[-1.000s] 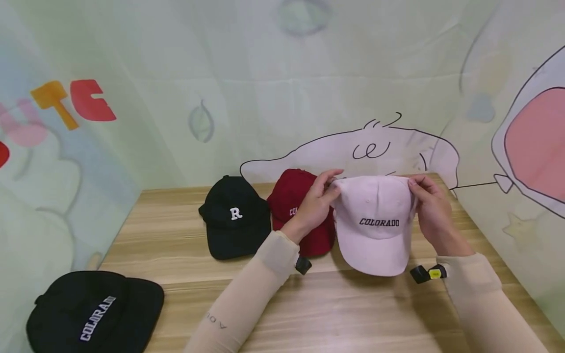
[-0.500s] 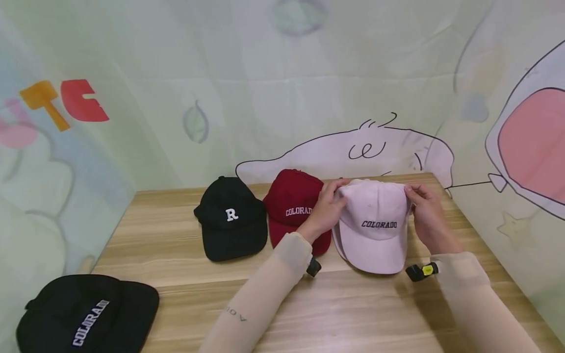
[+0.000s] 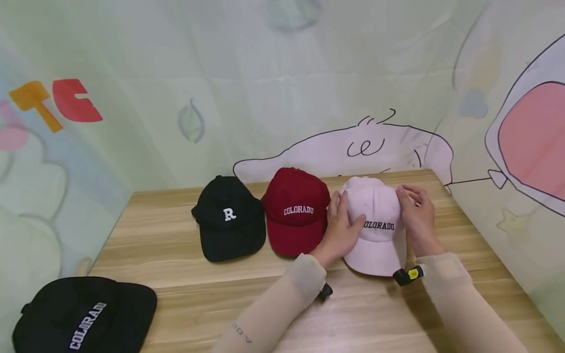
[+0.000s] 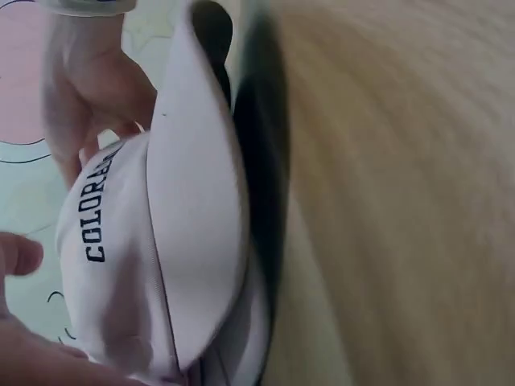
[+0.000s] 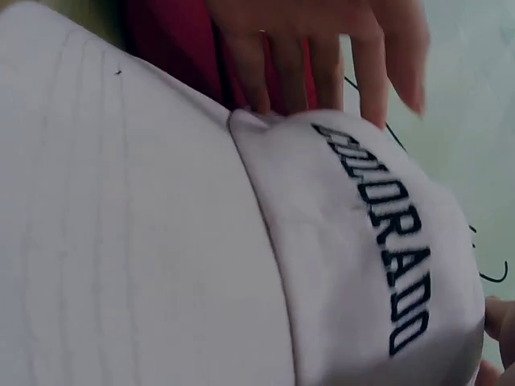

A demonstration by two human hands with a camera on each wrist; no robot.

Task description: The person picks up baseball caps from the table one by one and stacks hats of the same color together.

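A white baseball cap (image 3: pixel 377 245) lettered COLORADO stands at the right of the table, its brim towards me. Below its brim in the left wrist view, a second pale brim (image 4: pixel 256 322) peeks out. My left hand (image 3: pixel 339 233) lies along the cap's left side, fingers extended and thumb over the front lettering. From the right wrist view, those left fingers (image 5: pixel 322 72) reach down to the cap's side. My right hand (image 3: pixel 417 215) pinches the cap's upper right edge between thumb and bent fingers.
A red COLORADO cap (image 3: pixel 296 211) is just left of my left hand. Beside it sits a black cap (image 3: pixel 231 220) with an R. Another black cap (image 3: pixel 84 314) lies at the near left. A printed cloth (image 3: pixel 247 98) hangs behind the wooden table (image 3: pixel 185 294).
My left hand has left the cap's upper left edge and slid down along its side, thumb now over the lettering. The white cap has lowered, and the red cap shows fully. My right hand shifted slightly left.
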